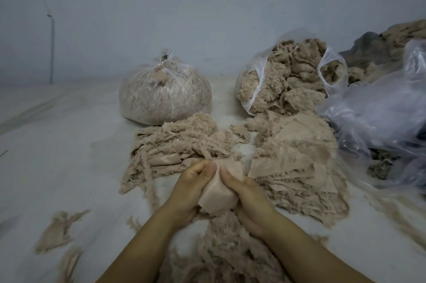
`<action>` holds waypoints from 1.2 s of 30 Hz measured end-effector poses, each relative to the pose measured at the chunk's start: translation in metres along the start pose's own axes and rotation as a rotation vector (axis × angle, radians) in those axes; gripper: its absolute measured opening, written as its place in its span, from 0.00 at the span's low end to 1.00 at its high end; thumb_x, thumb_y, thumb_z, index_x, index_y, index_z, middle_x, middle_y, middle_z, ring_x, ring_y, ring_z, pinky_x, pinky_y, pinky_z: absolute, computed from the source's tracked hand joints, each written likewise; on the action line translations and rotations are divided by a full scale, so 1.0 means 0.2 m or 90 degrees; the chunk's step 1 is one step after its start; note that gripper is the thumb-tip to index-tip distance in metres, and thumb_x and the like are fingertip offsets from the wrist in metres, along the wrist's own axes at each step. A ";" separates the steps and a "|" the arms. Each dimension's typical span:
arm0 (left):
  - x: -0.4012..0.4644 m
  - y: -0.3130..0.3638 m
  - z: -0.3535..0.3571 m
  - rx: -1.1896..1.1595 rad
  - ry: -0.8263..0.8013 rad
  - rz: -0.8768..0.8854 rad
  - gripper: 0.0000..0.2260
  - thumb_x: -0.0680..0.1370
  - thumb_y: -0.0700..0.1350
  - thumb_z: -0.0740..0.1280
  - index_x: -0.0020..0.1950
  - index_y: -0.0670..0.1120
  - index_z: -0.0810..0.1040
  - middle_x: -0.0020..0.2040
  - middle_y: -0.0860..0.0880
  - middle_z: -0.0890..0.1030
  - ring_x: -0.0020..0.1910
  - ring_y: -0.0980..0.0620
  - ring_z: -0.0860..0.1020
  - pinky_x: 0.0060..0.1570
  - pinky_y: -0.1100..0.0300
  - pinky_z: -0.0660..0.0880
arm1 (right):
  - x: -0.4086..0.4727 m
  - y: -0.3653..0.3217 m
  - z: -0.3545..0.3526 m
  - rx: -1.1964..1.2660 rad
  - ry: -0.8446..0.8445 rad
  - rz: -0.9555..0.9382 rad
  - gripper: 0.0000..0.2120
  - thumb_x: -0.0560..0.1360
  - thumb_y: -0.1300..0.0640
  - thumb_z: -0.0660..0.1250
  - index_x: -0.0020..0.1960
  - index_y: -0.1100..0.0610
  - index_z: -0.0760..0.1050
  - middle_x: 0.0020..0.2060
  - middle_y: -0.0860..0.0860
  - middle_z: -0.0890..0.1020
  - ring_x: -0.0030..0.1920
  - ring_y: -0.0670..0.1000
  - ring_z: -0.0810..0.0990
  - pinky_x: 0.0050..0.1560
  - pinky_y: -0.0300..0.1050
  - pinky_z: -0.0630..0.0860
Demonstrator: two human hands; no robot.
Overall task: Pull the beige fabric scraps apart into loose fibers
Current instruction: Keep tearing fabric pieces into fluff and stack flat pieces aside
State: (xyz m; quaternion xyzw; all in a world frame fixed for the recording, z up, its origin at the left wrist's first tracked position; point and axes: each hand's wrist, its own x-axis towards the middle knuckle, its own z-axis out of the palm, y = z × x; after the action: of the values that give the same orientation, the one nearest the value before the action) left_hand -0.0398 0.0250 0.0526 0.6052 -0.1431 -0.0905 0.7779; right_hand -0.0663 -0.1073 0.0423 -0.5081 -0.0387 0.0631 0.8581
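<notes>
A smooth beige fabric scrap [217, 197] is bunched between both hands, low in the middle of the view. My left hand [191, 188] grips its left side and my right hand [246, 195] grips its right side, with both thumbs pressed close together on its top edge. Loose beige fibers [221, 243] lie heaped under my wrists. A pile of frayed scraps [177, 144] sits just beyond my left hand. A flatter stack of scraps [297, 158] lies to the right of my right hand.
A tied clear bag of fibers [164, 96] stands at the back centre. An open bag of fluffy fibers [292, 80] stands back right. Crumpled clear plastic [378, 121] and more material fill the right side. Small scraps [57, 229] lie front left on the pale sheet [69, 144].
</notes>
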 end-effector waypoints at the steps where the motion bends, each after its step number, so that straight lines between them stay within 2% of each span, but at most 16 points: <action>1: 0.00 0.00 0.00 0.010 0.025 0.000 0.12 0.72 0.52 0.67 0.42 0.44 0.82 0.41 0.43 0.81 0.38 0.48 0.80 0.36 0.58 0.78 | 0.00 0.00 0.00 0.009 0.008 -0.007 0.19 0.72 0.52 0.68 0.58 0.63 0.79 0.52 0.62 0.83 0.53 0.58 0.83 0.52 0.48 0.80; 3: 0.01 0.00 -0.01 0.013 0.098 0.003 0.12 0.69 0.53 0.70 0.39 0.45 0.81 0.38 0.43 0.81 0.36 0.49 0.79 0.34 0.58 0.77 | 0.01 0.01 -0.01 -0.009 0.058 -0.061 0.16 0.74 0.55 0.67 0.57 0.64 0.78 0.51 0.62 0.83 0.51 0.58 0.83 0.50 0.48 0.80; 6: 0.03 0.00 -0.04 0.018 0.178 0.007 0.09 0.69 0.52 0.70 0.32 0.48 0.81 0.34 0.46 0.81 0.33 0.50 0.78 0.35 0.57 0.75 | 0.02 -0.01 0.00 -0.088 0.171 -0.123 0.08 0.78 0.57 0.65 0.48 0.62 0.78 0.38 0.57 0.84 0.37 0.54 0.82 0.35 0.44 0.78; 10: 0.04 -0.01 -0.03 0.103 0.218 0.037 0.13 0.74 0.50 0.68 0.30 0.49 0.79 0.29 0.49 0.78 0.29 0.54 0.75 0.29 0.61 0.72 | 0.02 -0.07 0.00 -0.217 0.252 -0.169 0.16 0.78 0.59 0.65 0.42 0.74 0.71 0.33 0.58 0.75 0.35 0.53 0.72 0.34 0.45 0.66; 13: 0.05 -0.01 -0.04 0.148 0.241 0.075 0.17 0.76 0.49 0.66 0.37 0.35 0.76 0.29 0.45 0.73 0.27 0.53 0.70 0.27 0.65 0.67 | 0.00 -0.15 -0.01 -0.273 0.285 -0.177 0.15 0.77 0.57 0.68 0.36 0.67 0.75 0.29 0.56 0.75 0.30 0.49 0.71 0.27 0.38 0.65; 14: 0.06 -0.02 -0.05 0.162 0.254 0.083 0.18 0.78 0.47 0.65 0.38 0.33 0.74 0.27 0.47 0.71 0.26 0.54 0.68 0.26 0.65 0.65 | 0.00 -0.19 -0.02 -0.268 0.294 -0.169 0.15 0.76 0.56 0.68 0.35 0.64 0.76 0.29 0.55 0.76 0.30 0.50 0.72 0.27 0.38 0.65; 16: 0.07 -0.01 -0.08 0.201 0.286 0.096 0.16 0.79 0.46 0.64 0.36 0.38 0.72 0.22 0.55 0.66 0.21 0.59 0.61 0.22 0.67 0.60 | 0.00 -0.25 -0.06 -0.224 0.322 -0.158 0.15 0.76 0.55 0.69 0.33 0.60 0.75 0.30 0.57 0.74 0.32 0.52 0.71 0.32 0.44 0.65; 18: 0.06 0.00 -0.11 0.278 0.301 0.129 0.15 0.79 0.46 0.65 0.34 0.43 0.71 0.22 0.56 0.67 0.22 0.61 0.62 0.23 0.69 0.61 | 0.00 -0.31 -0.10 -0.207 0.338 -0.139 0.12 0.76 0.54 0.69 0.38 0.60 0.75 0.33 0.58 0.72 0.34 0.54 0.68 0.37 0.47 0.63; 21: 0.04 0.03 -0.09 0.385 0.180 0.128 0.10 0.76 0.54 0.67 0.40 0.50 0.79 0.37 0.55 0.79 0.34 0.62 0.74 0.34 0.73 0.68 | 0.00 -0.31 -0.12 -0.199 0.276 -0.112 0.13 0.78 0.56 0.65 0.38 0.61 0.73 0.26 0.57 0.72 0.25 0.53 0.67 0.27 0.40 0.63; 22: 0.03 0.02 -0.06 0.435 0.100 0.090 0.10 0.72 0.59 0.70 0.44 0.54 0.79 0.43 0.56 0.78 0.41 0.62 0.76 0.40 0.72 0.70 | 0.00 -0.31 -0.11 -0.207 0.254 -0.106 0.15 0.79 0.55 0.64 0.35 0.60 0.71 0.21 0.56 0.71 0.19 0.51 0.66 0.22 0.35 0.61; 24: 0.01 -0.03 -0.01 0.626 -0.046 0.044 0.19 0.66 0.65 0.72 0.52 0.57 0.77 0.51 0.58 0.73 0.50 0.59 0.73 0.49 0.67 0.71 | 0.00 -0.33 -0.10 -0.253 0.238 -0.120 0.18 0.80 0.53 0.63 0.33 0.58 0.69 0.16 0.51 0.69 0.14 0.47 0.62 0.17 0.31 0.56; 26: 0.00 -0.05 0.04 0.711 -0.060 0.061 0.22 0.66 0.64 0.73 0.55 0.55 0.78 0.52 0.58 0.72 0.53 0.58 0.71 0.53 0.66 0.69 | 0.01 -0.37 -0.11 -0.271 0.240 -0.150 0.17 0.80 0.53 0.62 0.33 0.57 0.69 0.17 0.49 0.70 0.13 0.46 0.61 0.16 0.33 0.55; 29: -0.01 0.01 0.09 0.484 -0.110 0.084 0.08 0.72 0.60 0.69 0.45 0.58 0.80 0.45 0.59 0.78 0.48 0.59 0.75 0.47 0.69 0.69 | 0.02 -0.39 -0.12 -0.253 0.202 -0.164 0.15 0.81 0.54 0.59 0.39 0.61 0.73 0.21 0.51 0.75 0.14 0.45 0.61 0.16 0.33 0.56; 32: -0.01 0.05 0.16 0.265 -0.154 0.020 0.11 0.73 0.49 0.72 0.52 0.48 0.81 0.44 0.55 0.83 0.44 0.59 0.80 0.44 0.67 0.74 | 0.00 -0.35 -0.09 -0.182 0.145 -0.113 0.14 0.82 0.55 0.58 0.44 0.63 0.73 0.27 0.53 0.81 0.14 0.44 0.60 0.16 0.33 0.58; 34: 0.01 0.05 0.20 0.270 -0.081 0.036 0.06 0.76 0.40 0.69 0.49 0.38 0.80 0.35 0.51 0.81 0.33 0.59 0.78 0.37 0.66 0.74 | 0.00 -0.35 -0.10 -0.183 0.150 -0.102 0.13 0.82 0.55 0.59 0.44 0.63 0.74 0.28 0.52 0.82 0.14 0.44 0.60 0.16 0.33 0.57; 36: 0.01 0.07 0.18 0.344 -0.049 0.039 0.05 0.77 0.36 0.66 0.43 0.41 0.81 0.30 0.53 0.79 0.27 0.60 0.74 0.33 0.66 0.72 | 0.01 -0.39 -0.15 -0.222 0.207 -0.127 0.11 0.81 0.56 0.60 0.43 0.60 0.73 0.23 0.49 0.76 0.15 0.44 0.61 0.17 0.34 0.57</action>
State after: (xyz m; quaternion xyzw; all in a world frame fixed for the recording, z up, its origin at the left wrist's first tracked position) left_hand -0.0505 -0.0059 0.0737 0.7824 -0.2100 -0.0486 0.5842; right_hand -0.0554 -0.1707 0.0962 -0.6453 0.0400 -0.1118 0.7546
